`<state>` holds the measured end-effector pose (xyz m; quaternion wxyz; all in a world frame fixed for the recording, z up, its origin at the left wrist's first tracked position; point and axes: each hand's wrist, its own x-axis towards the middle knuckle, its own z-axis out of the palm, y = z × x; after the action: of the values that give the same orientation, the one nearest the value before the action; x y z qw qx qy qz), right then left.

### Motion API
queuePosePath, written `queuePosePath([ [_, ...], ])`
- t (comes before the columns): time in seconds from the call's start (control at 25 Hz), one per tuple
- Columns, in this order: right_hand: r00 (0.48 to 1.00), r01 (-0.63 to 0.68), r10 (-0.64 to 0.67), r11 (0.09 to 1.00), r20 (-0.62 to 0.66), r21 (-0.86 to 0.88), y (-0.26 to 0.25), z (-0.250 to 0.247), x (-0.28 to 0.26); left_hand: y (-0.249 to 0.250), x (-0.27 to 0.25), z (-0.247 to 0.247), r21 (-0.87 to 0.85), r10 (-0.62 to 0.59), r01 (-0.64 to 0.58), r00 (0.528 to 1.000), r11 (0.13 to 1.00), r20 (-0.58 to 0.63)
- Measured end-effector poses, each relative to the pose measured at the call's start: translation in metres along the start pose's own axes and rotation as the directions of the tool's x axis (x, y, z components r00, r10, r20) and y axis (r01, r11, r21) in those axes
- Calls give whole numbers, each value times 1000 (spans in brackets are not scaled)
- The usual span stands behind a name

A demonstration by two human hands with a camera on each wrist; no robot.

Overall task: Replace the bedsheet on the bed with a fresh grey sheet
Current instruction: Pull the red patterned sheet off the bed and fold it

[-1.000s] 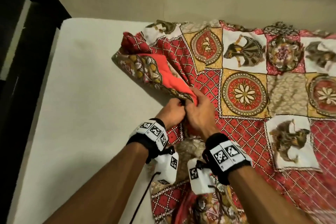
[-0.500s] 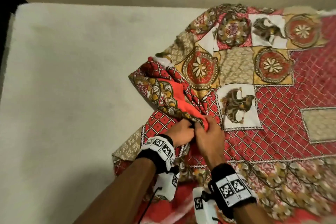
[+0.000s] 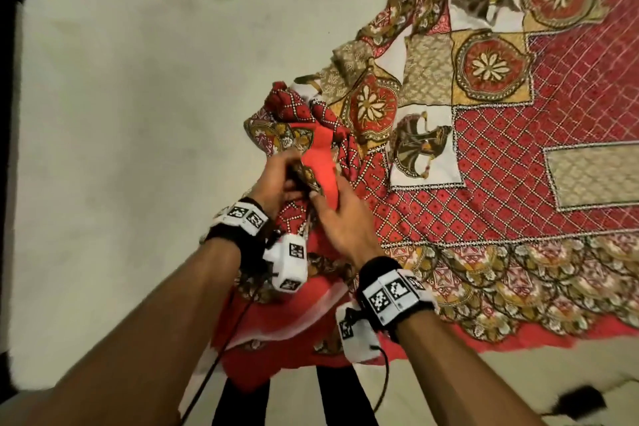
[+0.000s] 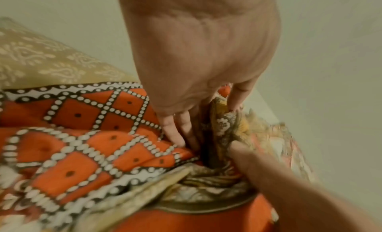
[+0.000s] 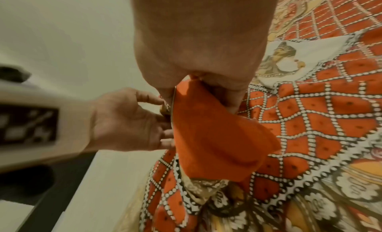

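Note:
A red patterned bedsheet (image 3: 501, 156) with medallion and figure patches lies bunched over the right half of a bare cream mattress (image 3: 131, 121). Its plain red underside (image 3: 320, 166) is turned up in a fold between my hands. My left hand (image 3: 280, 180) grips the bunched edge from the left; in the left wrist view its fingers (image 4: 181, 129) dig into the gathered cloth (image 4: 223, 153). My right hand (image 3: 332, 214) pinches the same fold, and the right wrist view shows the red cloth (image 5: 211, 134) hanging from its fingers. No grey sheet is in view.
The mattress's near edge (image 3: 449, 387) runs along the bottom, with the sheet's red hem (image 3: 276, 339) draped over it. A dark bed frame (image 3: 7, 149) borders the left side. A small black object (image 3: 581, 401) lies at the bottom right.
Both hands kept their grip and dragged the sheet's gathered corner toward me and rightward, baring more mattress on the left. The view swung left and down.

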<state>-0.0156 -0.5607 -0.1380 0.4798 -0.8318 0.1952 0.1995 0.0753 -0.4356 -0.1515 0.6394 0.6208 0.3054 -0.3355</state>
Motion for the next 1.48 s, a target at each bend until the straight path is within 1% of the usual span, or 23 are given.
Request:
queuePosePath([
  [0.08,993,114,-114,993,-6,-37,-17,6,1,29,4,-4,-83,148,-156,984,984,-95],
  [0.16,983,184,-184,983,-17,1,-35,6,5,57,8,-2,-134,295,-329,929,935,-223],
  [0.24,970,231,-226,972,-90,46,-53,3,16,88,8,2,-242,365,-424,896,873,-253],
  [0.28,963,241,-232,969,-135,53,-61,1,25,102,10,2,-294,396,-458,884,839,-247],
  [0.32,957,252,-242,967,-158,47,-67,-1,33,110,13,3,-301,419,-475,877,826,-234],
  [0.36,957,244,-238,970,-167,15,-72,-4,40,110,17,4,-220,427,-473,875,853,-229],
  [0.4,960,228,-228,973,-164,-17,-74,-7,45,106,16,9,-81,412,-436,886,896,-212],
  [0.44,967,198,-202,979,-154,-45,-74,-10,45,94,16,11,79,371,-362,908,929,-196],
  [0.48,972,174,-181,983,-153,-60,-72,-15,45,78,17,13,213,322,-283,930,935,-175],
  [0.52,975,145,-154,987,-160,-67,-69,-20,42,62,14,16,329,297,-232,941,915,-162],
  [0.56,976,117,-126,991,-177,-57,-62,-26,39,47,13,18,449,313,-206,933,869,-177],
  [0.6,978,79,-86,996,-191,-46,-56,-33,35,35,8,22,582,381,-203,903,787,-200],
  [0.68,979,6,-12,999,-202,-31,-38,-48,29,22,-8,37,758,541,-212,813,617,-213],
  [0.76,979,-58,58,998,-197,4,-13,-67,20,16,-30,57,834,673,-254,718,491,-178],
  [0.8,976,-83,86,996,-199,22,-2,-75,16,15,-40,64,856,721,-284,679,433,-139],
  [0.84,970,-113,119,993,-210,37,10,-84,10,12,-45,75,874,749,-321,658,365,-72],
  [0.88,962,-136,145,989,-230,55,21,-95,4,8,-47,88,886,756,-361,654,292,18],
  [0.92,953,-155,168,985,-252,72,32,-106,-2,4,-49,103,878,728,-410,676,246,111],
  [1.0,933,-178,200,979,-300,99,54,-128,-12,-7,-54,140,831,604,-508,742,225,290],
  [1.08,915,-193,226,973,-335,127,78,-153,-21,-21,-59,179,802,507,-561,762,206,403],
  [1.32,864,-248,330,936,-380,249,171,-236,-47,-76,-71,297,826,399,-550,789,119,468],
  [1.44,827,-304,405,905,-390,297,228,-284,-73,-108,-76,355,852,294,-517,829,79,476],
  [1.48,811,-326,429,896,-397,302,249,-307,-84,-117,-80,382,849,254,-525,831,64,494],
])
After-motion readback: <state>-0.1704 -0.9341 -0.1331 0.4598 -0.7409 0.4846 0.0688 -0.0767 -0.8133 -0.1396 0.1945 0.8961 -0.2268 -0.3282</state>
